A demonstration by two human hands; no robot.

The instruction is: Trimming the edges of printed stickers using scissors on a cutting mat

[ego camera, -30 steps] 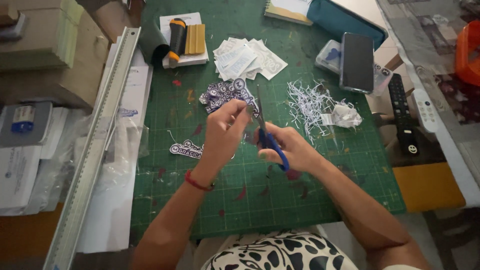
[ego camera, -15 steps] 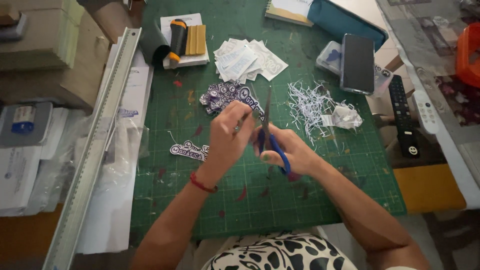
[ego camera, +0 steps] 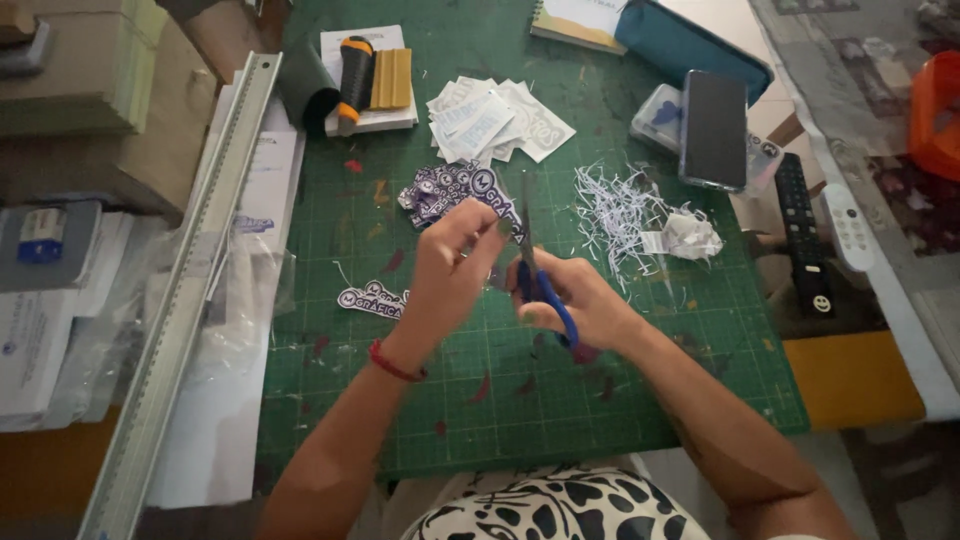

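My right hand (ego camera: 575, 300) grips blue-handled scissors (ego camera: 540, 275), blades pointing up and away from me. My left hand (ego camera: 450, 265) pinches a small sticker piece (ego camera: 503, 226) right at the blades, over the green cutting mat (ego camera: 640, 390). A red band circles my left wrist. A pile of cut purple stickers (ego camera: 445, 188) lies just beyond my hands. One cut sticker (ego camera: 370, 299) rests on the mat left of my left hand. White uncut sheets (ego camera: 495, 120) lie fanned out further back. Thin white paper trimmings (ego camera: 625, 215) are heaped to the right.
A long metal ruler (ego camera: 185, 300) runs down the mat's left side over white sheets. An orange-and-black tool (ego camera: 352, 78) lies at the back. A phone (ego camera: 713, 128), two remotes (ego camera: 800, 235), a teal case (ego camera: 690, 48) and cardboard boxes (ego camera: 90, 100) ring the mat.
The scissor blades have swung from tilted toward upright. My left hand has shifted slightly with the sticker piece at the blades. Nothing else on the mat has moved.
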